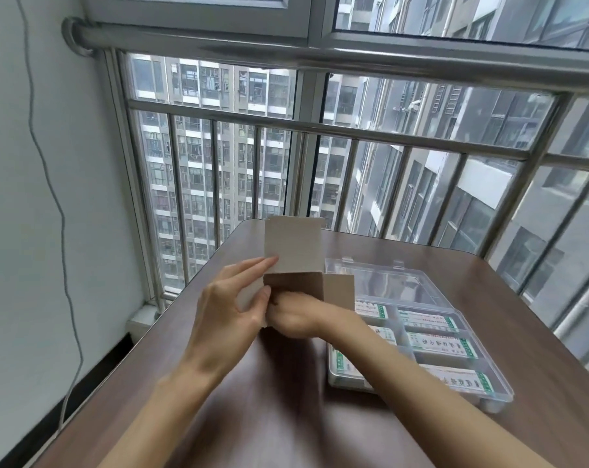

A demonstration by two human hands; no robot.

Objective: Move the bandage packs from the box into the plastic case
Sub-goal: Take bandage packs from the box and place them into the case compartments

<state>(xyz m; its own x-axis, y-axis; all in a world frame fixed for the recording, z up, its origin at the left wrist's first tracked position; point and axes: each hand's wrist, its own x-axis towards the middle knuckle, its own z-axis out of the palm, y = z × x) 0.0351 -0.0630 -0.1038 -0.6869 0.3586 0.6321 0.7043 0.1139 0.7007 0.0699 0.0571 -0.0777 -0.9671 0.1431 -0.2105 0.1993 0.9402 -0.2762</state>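
Box — plain grey-brown cardboard, held above the near-left part of the table, just left of the plastic case. Its top flap stands upright and open; a side flap sticks out to the right, in front of the case's lid.

Left hand — on the box's left side, fingers fairly straight along the flap and the wall, thumb pressed against the front. It steadies the box between thumb and fingers.

Right hand — reaching across from the right with its fingers at the box's opening. The fingertips are hidden by the left thumb and the cardboard, and the hand is blurred; I cannot tell whether it has hold of anything.

Plastic case — clear, divided into compartments, lying flat on the table to the right of the hands, its lid swung back and open toward the window.

Bandage packs — white wrappers with green ends and dark print, lying one to a compartment in the case. Three show in the right-hand column; parts of more show in the left column, mostly covered by the right forearm. Any contents of the box are out of sight.

Table — dark brown wood grain, rounded far corner.

Railing — steel bars in front of the window; high-rise blocks beyond.

Cable — thin, grey, trailing down the white wall at left.
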